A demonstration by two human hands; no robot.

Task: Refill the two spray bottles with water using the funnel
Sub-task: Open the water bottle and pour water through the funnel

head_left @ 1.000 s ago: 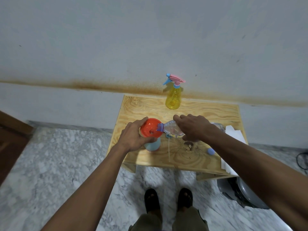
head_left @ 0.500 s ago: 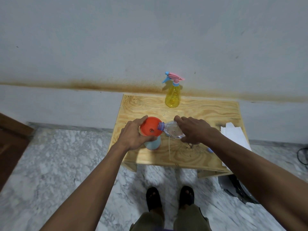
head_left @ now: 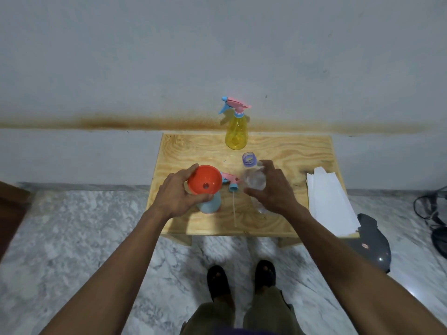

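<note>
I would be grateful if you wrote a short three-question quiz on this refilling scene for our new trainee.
1. True or false: the orange funnel sits in the blue spray bottle.
2. Which hand holds the clear water bottle? A) left hand B) right hand
3. Fill in: the yellow spray bottle at the back of the wooden table has its sprayer head ____ (on/off).

Key: 1 true; 2 B; 3 on. A detached sprayer head lies between the hands.

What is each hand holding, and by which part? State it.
Left hand grips the funnel by its rim. Right hand holds the water bottle round its body.
</note>
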